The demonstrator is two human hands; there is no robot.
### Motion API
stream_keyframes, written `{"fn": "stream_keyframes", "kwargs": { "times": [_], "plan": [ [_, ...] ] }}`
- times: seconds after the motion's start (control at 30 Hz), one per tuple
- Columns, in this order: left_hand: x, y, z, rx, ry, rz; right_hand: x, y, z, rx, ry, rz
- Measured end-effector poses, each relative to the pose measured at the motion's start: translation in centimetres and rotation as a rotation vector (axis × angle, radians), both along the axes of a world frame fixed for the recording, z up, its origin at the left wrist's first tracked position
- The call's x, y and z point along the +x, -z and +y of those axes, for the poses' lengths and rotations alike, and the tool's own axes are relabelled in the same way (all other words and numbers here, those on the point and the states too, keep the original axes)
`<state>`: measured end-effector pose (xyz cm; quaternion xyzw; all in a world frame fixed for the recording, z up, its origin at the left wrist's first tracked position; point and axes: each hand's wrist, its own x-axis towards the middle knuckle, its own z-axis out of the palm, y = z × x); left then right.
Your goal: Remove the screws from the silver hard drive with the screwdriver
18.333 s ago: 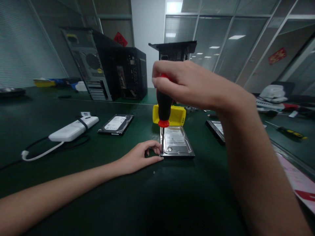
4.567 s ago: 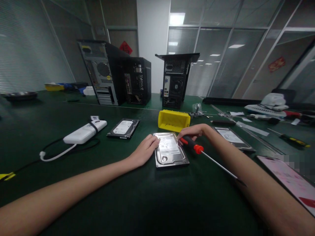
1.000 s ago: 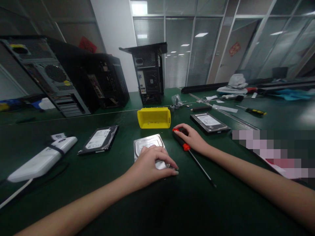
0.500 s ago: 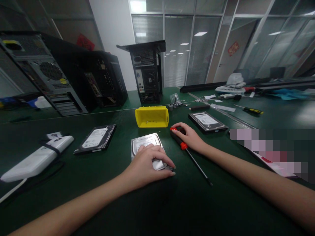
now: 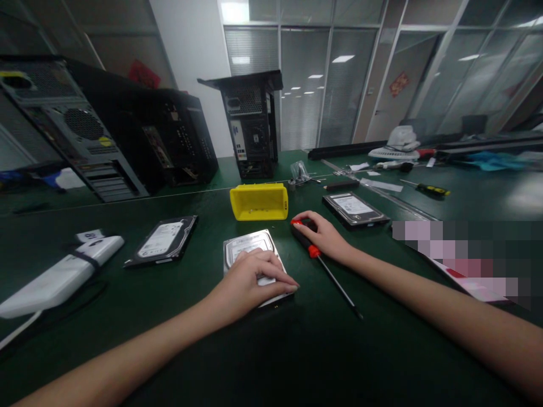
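A silver hard drive (image 5: 250, 242) lies flat on the green table in front of me. My left hand (image 5: 254, 277) rests over its lower part, thumb and fingertips pinched together at its right edge. Whatever is between those fingertips is too small or hidden to make out. To the right, my right hand (image 5: 320, 232) is wrapped round the red and black handle of a screwdriver (image 5: 314, 250). The screwdriver lies along the table, its shaft slanting toward me and to the right. Behind the drive stands a yellow bin (image 5: 258, 213), open side facing me, with small bits inside.
Other hard drives lie at left (image 5: 163, 240) and right (image 5: 354, 208). A white power strip (image 5: 63, 277) is far left. Computer cases (image 5: 254, 124) stand behind. A yellow-black screwdriver (image 5: 430, 190) and a pink sheet (image 5: 479, 288), partly blurred out, are on the right.
My left thumb and fingertips have closed together at the drive's edge, where a small dark piece showed between them before. My right hand stays on the screwdriver. The view has shifted slightly.
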<state>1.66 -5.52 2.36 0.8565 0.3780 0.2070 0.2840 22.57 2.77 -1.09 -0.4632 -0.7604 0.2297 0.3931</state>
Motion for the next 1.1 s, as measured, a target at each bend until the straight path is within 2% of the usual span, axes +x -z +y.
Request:
{"fn": "stream_keyframes", "kwargs": {
  "times": [0.2,0.4,0.83,0.97,1.1],
  "plan": [
    [0.5,0.2,-0.4,0.04,-0.061,0.0,0.0,0.2,0.1,0.003,-0.003,0.008],
    [0.4,0.3,-0.4,0.069,-0.007,-0.011,-0.1,0.0,0.0,-0.009,-0.003,0.011],
    [0.4,-0.5,-0.6,0.021,-0.005,-0.041,-0.1,-0.3,-0.2,-0.027,-0.004,0.003],
    [0.3,-0.2,-0.8,0.081,-0.002,-0.05,-0.1,-0.1,-0.2,-0.032,-0.003,0.013],
    [0.0,0.3,-1.2,0.236,0.045,-0.014,-0.1,0.2,0.0,-0.03,-0.003,0.008]
  ]
}}
